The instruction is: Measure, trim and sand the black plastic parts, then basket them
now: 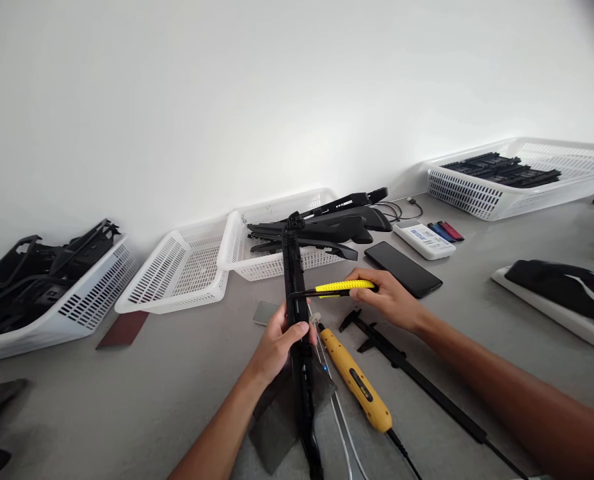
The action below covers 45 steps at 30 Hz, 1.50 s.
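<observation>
A long, narrow black plastic part (304,393) is held upright in front of me, its lower end over a dark grey cloth (273,427). My left hand (281,340) is wrapped round its middle, thumb across the front. Yellow-handled tweezers (344,288) with dark tips are gripped in my right hand (381,293). Their tips touch the part just above my left fingers, or lie right in front of it. A yellow hand tool (357,381) with a cord lies to the right of the part, and a black caliper (417,377) rests beyond it.
White baskets (174,270) line the wall; several hold black parts. A black phone (404,268), a white box (425,241) and cables lie at the back right. A black and white object (557,293) sits at far right. Brown sandpaper (122,330) lies by the left basket.
</observation>
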Each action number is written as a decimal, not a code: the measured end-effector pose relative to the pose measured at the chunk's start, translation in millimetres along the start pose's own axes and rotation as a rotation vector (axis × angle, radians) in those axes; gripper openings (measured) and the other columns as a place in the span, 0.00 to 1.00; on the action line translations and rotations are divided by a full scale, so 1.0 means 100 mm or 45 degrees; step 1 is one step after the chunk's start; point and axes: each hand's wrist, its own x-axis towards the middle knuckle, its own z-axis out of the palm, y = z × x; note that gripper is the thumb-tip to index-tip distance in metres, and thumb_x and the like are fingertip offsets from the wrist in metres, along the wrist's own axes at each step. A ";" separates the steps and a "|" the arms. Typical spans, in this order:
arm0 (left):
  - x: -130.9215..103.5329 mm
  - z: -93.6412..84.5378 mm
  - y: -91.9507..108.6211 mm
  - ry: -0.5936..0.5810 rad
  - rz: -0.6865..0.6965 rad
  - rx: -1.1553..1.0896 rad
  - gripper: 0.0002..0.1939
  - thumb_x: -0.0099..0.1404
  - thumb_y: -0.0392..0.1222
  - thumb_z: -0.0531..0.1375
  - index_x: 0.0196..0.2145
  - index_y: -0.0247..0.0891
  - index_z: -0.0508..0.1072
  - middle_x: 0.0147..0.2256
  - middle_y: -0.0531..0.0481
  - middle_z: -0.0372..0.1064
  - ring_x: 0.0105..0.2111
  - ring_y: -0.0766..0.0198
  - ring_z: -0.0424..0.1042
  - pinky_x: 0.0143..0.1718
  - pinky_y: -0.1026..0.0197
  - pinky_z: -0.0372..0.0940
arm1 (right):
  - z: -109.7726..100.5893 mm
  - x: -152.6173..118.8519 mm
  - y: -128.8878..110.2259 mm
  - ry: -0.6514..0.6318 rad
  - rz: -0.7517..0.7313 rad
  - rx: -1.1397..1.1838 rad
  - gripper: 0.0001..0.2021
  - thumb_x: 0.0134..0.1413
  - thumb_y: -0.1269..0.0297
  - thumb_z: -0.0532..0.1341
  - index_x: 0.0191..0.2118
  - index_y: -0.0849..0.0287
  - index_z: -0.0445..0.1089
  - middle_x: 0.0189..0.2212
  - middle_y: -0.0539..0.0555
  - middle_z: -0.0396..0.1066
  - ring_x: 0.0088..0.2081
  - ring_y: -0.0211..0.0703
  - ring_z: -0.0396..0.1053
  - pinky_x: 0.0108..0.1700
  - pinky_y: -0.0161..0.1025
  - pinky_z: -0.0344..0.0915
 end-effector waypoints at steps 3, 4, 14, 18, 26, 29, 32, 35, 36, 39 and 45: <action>-0.01 -0.02 -0.02 -0.012 0.028 0.020 0.24 0.65 0.50 0.69 0.52 0.36 0.68 0.27 0.54 0.72 0.27 0.65 0.66 0.30 0.64 0.63 | 0.00 0.00 0.00 0.068 0.006 -0.009 0.11 0.62 0.55 0.61 0.38 0.57 0.74 0.30 0.49 0.69 0.33 0.43 0.63 0.37 0.39 0.57; -0.01 -0.02 -0.02 -0.030 0.016 0.018 0.26 0.65 0.51 0.69 0.53 0.36 0.67 0.27 0.54 0.72 0.26 0.66 0.65 0.28 0.64 0.62 | 0.00 0.00 0.00 0.065 0.001 -0.016 0.11 0.62 0.55 0.61 0.38 0.57 0.74 0.31 0.49 0.69 0.33 0.43 0.63 0.37 0.39 0.57; 0.01 0.02 -0.03 -0.058 -0.122 -0.107 0.32 0.73 0.67 0.54 0.53 0.32 0.72 0.21 0.50 0.72 0.19 0.63 0.66 0.22 0.64 0.61 | 0.01 -0.01 -0.04 0.007 -0.019 0.005 0.12 0.63 0.54 0.62 0.38 0.57 0.75 0.31 0.49 0.69 0.33 0.42 0.64 0.37 0.39 0.58; 0.00 0.03 -0.02 -0.059 -0.176 -0.066 0.25 0.71 0.64 0.57 0.39 0.36 0.72 0.21 0.47 0.75 0.19 0.62 0.69 0.24 0.64 0.63 | 0.00 -0.02 -0.07 0.143 -0.019 0.006 0.11 0.62 0.54 0.63 0.39 0.57 0.75 0.31 0.49 0.69 0.32 0.42 0.63 0.36 0.39 0.57; -0.03 0.01 0.00 -0.159 -0.161 0.009 0.17 0.67 0.55 0.62 0.33 0.37 0.72 0.21 0.48 0.75 0.20 0.63 0.70 0.25 0.63 0.64 | -0.07 0.00 -0.06 0.130 0.032 0.032 0.13 0.61 0.53 0.64 0.38 0.57 0.77 0.30 0.50 0.71 0.32 0.42 0.64 0.35 0.39 0.58; -0.02 0.01 -0.01 -0.160 -0.119 -0.037 0.22 0.70 0.59 0.58 0.44 0.36 0.73 0.21 0.48 0.75 0.19 0.62 0.69 0.25 0.62 0.65 | -0.06 0.00 -0.05 0.075 0.041 0.066 0.13 0.61 0.52 0.64 0.38 0.57 0.78 0.28 0.49 0.70 0.31 0.42 0.64 0.36 0.39 0.58; -0.02 0.01 -0.03 -0.104 -0.137 -0.058 0.29 0.73 0.61 0.52 0.56 0.32 0.70 0.21 0.48 0.75 0.17 0.61 0.67 0.22 0.62 0.62 | -0.06 -0.01 -0.06 0.024 0.035 0.081 0.13 0.61 0.54 0.62 0.36 0.57 0.78 0.26 0.49 0.68 0.29 0.41 0.62 0.35 0.39 0.56; -0.03 0.03 -0.02 -0.084 -0.140 -0.038 0.28 0.73 0.57 0.54 0.58 0.30 0.68 0.21 0.49 0.75 0.17 0.61 0.67 0.22 0.62 0.63 | -0.07 -0.01 -0.08 -0.069 0.031 0.096 0.13 0.61 0.54 0.62 0.35 0.58 0.78 0.25 0.48 0.67 0.29 0.40 0.61 0.34 0.39 0.56; -0.03 0.04 -0.02 -0.090 -0.141 -0.032 0.28 0.73 0.56 0.55 0.59 0.30 0.67 0.20 0.49 0.75 0.18 0.60 0.68 0.23 0.62 0.63 | -0.07 0.00 -0.09 -0.094 0.031 0.098 0.14 0.61 0.53 0.62 0.35 0.58 0.78 0.25 0.49 0.67 0.29 0.41 0.61 0.34 0.39 0.56; -0.04 0.06 -0.01 -0.114 -0.154 -0.014 0.24 0.72 0.54 0.56 0.56 0.33 0.67 0.20 0.50 0.74 0.20 0.60 0.70 0.27 0.61 0.65 | -0.06 0.00 -0.09 -0.069 0.048 0.078 0.14 0.61 0.52 0.62 0.36 0.58 0.78 0.27 0.49 0.67 0.30 0.41 0.61 0.35 0.39 0.56; -0.04 0.06 -0.03 -0.118 -0.143 0.000 0.16 0.71 0.54 0.57 0.44 0.38 0.67 0.20 0.51 0.74 0.20 0.61 0.68 0.29 0.61 0.65 | -0.03 0.00 -0.07 -0.038 0.052 0.059 0.14 0.63 0.52 0.62 0.37 0.58 0.77 0.27 0.49 0.68 0.31 0.42 0.62 0.36 0.39 0.57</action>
